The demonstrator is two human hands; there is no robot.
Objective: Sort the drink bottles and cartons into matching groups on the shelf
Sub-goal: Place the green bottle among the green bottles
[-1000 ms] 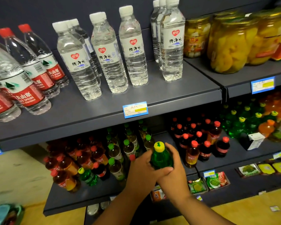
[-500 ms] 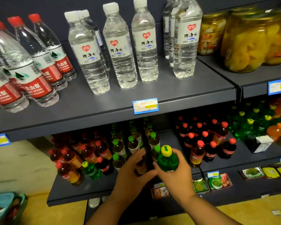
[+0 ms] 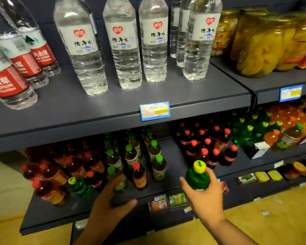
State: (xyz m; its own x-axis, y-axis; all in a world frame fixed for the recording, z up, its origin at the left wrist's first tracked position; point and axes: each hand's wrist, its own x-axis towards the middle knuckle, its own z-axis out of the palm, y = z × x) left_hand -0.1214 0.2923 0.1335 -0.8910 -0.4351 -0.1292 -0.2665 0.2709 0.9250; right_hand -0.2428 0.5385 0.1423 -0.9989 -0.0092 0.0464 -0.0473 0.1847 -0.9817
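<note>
My right hand (image 3: pixel 206 197) grips a small green bottle with a yellow cap (image 3: pixel 198 175), held upright in front of the lower shelf (image 3: pixel 64 211). My left hand (image 3: pixel 109 200) is open, fingers spread, reaching toward a green-capped tea bottle (image 3: pixel 116 177) at the shelf's front. Another green yellow-capped bottle (image 3: pixel 78 185) stands among red-capped amber tea bottles (image 3: pixel 51 175) at the left. A red-capped amber bottle (image 3: pixel 139 175) stands beside pale green-capped tea bottles (image 3: pixel 158 167). Dark cola bottles (image 3: pixel 210 149) stand right of centre, with more green yellow-capped bottles (image 3: pixel 245 131) farther right.
Large water bottles (image 3: pixel 124 46) and red-labelled water bottles (image 3: pixel 12 68) fill the upper shelf, with jars of yellow fruit (image 3: pixel 261 43) at the right. Orange drinks (image 3: pixel 290 117) and a small carton (image 3: pixel 258 149) sit at the far right. Snack packs (image 3: pixel 177 199) lie below.
My left hand has let go of the green bottle and moved left toward the tea bottles. My right hand keeps the bottle. The view has moved closer to the shelves.
</note>
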